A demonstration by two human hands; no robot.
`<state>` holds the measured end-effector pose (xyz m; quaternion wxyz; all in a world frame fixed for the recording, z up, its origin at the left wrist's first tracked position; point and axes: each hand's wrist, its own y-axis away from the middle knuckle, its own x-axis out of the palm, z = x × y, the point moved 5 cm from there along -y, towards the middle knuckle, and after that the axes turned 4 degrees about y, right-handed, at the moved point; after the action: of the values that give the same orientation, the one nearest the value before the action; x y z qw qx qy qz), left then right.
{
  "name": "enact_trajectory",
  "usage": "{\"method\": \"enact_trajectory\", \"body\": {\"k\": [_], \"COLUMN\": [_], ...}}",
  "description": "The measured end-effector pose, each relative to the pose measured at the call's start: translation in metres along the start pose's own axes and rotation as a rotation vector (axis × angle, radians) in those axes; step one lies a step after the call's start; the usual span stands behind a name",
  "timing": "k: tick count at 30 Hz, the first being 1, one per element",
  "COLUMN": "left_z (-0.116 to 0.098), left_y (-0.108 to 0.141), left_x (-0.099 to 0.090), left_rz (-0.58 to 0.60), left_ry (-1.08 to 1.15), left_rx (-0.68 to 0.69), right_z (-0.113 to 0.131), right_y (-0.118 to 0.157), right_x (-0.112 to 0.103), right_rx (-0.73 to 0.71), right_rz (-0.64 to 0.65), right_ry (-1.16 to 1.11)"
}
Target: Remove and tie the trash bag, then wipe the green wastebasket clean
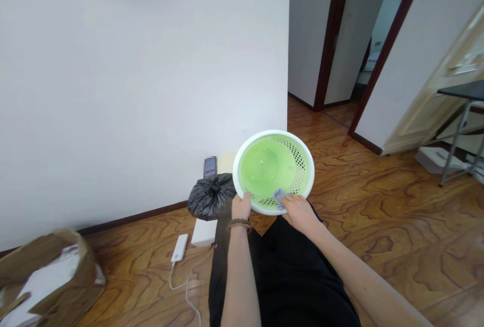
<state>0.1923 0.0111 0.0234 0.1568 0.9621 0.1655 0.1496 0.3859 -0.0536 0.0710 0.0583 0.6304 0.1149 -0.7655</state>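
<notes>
A round laundry basket (263,166) with a white rim and a light green inside is tilted so that I look into it; its side is perforated. My left hand (241,206) is closed on the near left part of the rim, thumb on the inner side. A small pale grey-purple cloth (279,197) lies against the inner near wall, pinched in the fingers of my right hand (300,210). Just left of the basket sits a tied black plastic bag (212,196).
At the lower left stands an open brown cardboard box (81,271) with white contents. A white power strip (180,248) and its cord lie on the wooden floor beside a white box (204,233). A phone (210,167) is near the wall. A dark table (463,90) stands at the right.
</notes>
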Motion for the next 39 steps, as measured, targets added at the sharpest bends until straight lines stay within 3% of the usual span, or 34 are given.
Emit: {"method": "enact_trajectory", "body": {"k": [2,5,11,20,28,34,39], "left_z": [0.016,0.022,0.010,0.003,-0.029,-0.049,-0.064], "left_y": [0.007,0.012,0.008,0.013,0.022,0.029,0.026], "left_x": [-0.004,-0.010,-0.018,-0.017,-0.023,-0.005,0.044], "left_rz": [0.003,-0.025,-0.050,-0.070,-0.112,-0.067,0.038], "left_ry": [-0.057,-0.090,-0.150,-0.131,-0.090,-0.003,0.060], "left_rx": [-0.032,-0.039,0.036,0.065,0.197,0.195,0.195], "right_z": [-0.002,0.000,0.005,0.008,0.020,0.018,-0.008], "right_y": [0.004,0.008,0.007,0.006,0.005,-0.006,-0.019], "right_x": [0.005,0.005,-0.002,0.001,-0.013,-0.034,-0.060], "right_rx": [-0.004,-0.038,-0.041,-0.072,-0.098,-0.105,-0.068], "right_rz": [0.023,-0.005,-0.098,-0.114,-0.229,-0.300,-0.350], "right_ry": [-0.043,-0.113,-0.140,-0.144,-0.167,-0.124,-0.022]}}
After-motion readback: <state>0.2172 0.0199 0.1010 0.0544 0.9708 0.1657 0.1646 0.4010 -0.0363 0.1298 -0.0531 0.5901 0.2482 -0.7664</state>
